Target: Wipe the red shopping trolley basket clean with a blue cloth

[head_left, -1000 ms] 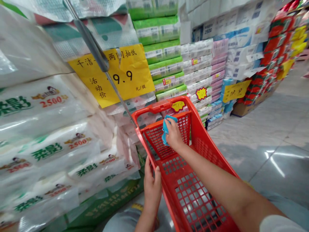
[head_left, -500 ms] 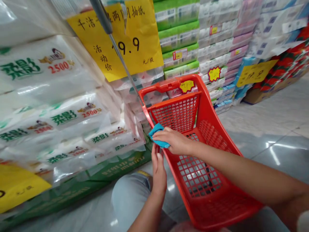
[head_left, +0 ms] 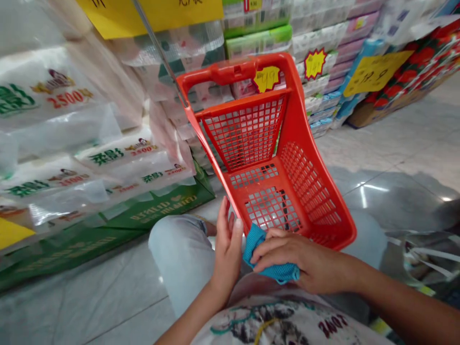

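A red plastic shopping basket with mesh walls and a raised handle stands tilted in front of me, between my knees. In my right hand is a bunched blue cloth, at the basket's near left corner. My left hand rests along the outer side of the left rim, fingers stretched out and pointing away from me. Its palm side is partly hidden. A thin metal rod reaches from the top of the view to the basket's upper left corner.
Packs of tissue are stacked at the left above a green base. More tissue packs rise behind the basket, with yellow price signs. Grey tiled floor lies right. A clear bag sits at lower right.
My right hand has drawn the blue cloth back toward me from the left rim to the near corner. My left hand stays beside the rim. The view has tipped downward.
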{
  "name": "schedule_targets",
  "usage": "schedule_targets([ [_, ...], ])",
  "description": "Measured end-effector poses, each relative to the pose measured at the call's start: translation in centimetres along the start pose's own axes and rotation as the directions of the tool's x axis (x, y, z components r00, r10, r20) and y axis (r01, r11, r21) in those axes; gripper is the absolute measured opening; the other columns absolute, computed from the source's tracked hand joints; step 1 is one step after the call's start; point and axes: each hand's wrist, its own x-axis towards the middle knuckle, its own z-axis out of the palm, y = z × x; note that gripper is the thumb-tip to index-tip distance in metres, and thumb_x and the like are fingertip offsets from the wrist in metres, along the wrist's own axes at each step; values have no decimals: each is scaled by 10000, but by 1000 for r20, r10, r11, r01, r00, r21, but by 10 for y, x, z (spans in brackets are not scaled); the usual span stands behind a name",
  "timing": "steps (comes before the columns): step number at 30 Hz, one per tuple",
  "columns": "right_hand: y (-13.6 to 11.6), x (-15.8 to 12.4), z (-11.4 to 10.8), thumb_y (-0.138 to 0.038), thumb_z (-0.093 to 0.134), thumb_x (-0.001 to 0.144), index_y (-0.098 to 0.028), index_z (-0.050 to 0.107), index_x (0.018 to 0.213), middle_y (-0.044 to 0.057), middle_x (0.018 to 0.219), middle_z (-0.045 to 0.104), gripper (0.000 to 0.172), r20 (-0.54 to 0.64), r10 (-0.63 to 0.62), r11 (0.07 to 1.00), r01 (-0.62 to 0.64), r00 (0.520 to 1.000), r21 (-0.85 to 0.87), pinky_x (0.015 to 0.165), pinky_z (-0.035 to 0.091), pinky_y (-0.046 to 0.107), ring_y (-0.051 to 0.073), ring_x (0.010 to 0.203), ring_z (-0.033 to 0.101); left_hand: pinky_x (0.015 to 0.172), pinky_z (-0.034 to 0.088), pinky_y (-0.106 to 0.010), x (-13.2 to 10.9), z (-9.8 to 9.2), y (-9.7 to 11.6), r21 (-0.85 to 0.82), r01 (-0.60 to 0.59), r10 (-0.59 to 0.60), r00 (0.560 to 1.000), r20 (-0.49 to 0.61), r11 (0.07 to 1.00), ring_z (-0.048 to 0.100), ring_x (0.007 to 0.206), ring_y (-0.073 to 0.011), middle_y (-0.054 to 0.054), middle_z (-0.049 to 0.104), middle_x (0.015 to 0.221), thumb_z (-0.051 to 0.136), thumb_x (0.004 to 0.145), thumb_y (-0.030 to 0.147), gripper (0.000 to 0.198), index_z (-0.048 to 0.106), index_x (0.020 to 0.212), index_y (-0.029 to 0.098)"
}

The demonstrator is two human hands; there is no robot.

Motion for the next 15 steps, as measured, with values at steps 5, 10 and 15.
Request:
schedule_targets([
  [5,2,-25,-5,-26,547,813,-214,713,944,5,1033,716,283,19,46,998,-45,999,-49,925,418,315,161,989,584,1278,223,-396,-11,17,-4,76,-131,125,989,80,988,264,1531,-225,-31,256,1669,597,938,369,737,222,1570,316],
  [10,11,-67,-33,64,490,715,-204,645,759,-17,818,677,312,-27,282,920,-278,959,-276,938,394,332,153,853,579,1261,278,-405,-9,12,-10,50,-150,145,986,87,987,304,1515,-230,-49,287,1654,592,929,306,716,251,1559,311],
  [15,14,-74,-36,53,495,670,-190,604,753,28,861,674,279,-89,430,767,-416,898,-488,773,384,313,205,888,547,1249,306,-415,-2,-1,-5,4,-141,140,984,115,990,331,1503,-240,-54,323,1641,612,908,275,706,298,1539,316],
])
